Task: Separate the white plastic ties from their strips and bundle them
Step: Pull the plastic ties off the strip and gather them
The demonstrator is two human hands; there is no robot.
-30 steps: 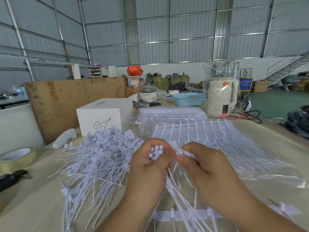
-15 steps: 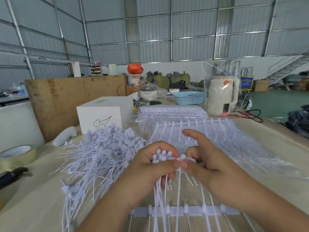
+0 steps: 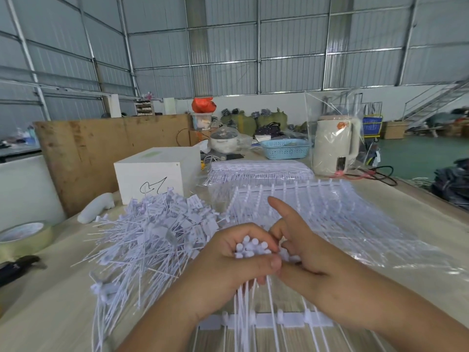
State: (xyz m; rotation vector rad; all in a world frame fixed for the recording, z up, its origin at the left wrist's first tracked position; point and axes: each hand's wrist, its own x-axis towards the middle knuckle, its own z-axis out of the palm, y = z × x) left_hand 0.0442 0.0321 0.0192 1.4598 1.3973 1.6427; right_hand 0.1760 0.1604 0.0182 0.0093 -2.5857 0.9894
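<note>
A warehouse or factory shed — corrugated metal walls point(image 3: 291, 39) on steel framing rise high behind the wooden worktable point(image 3: 45, 318). A metal staircase point(image 3: 436, 100) climbs at the right, and stuffed green sacks point(image 3: 253, 121) sit along the far wall — bulk goods, not household things.

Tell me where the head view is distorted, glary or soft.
Head view: wide-angle bending bows the grey corrugated metal wall and its beams outward; flat daylight leaves only faint shadows under the left hand and right hand; glare streaks the clear plastic bag over the cream kettle; the loose white plastic ties look soft-edged.
</note>
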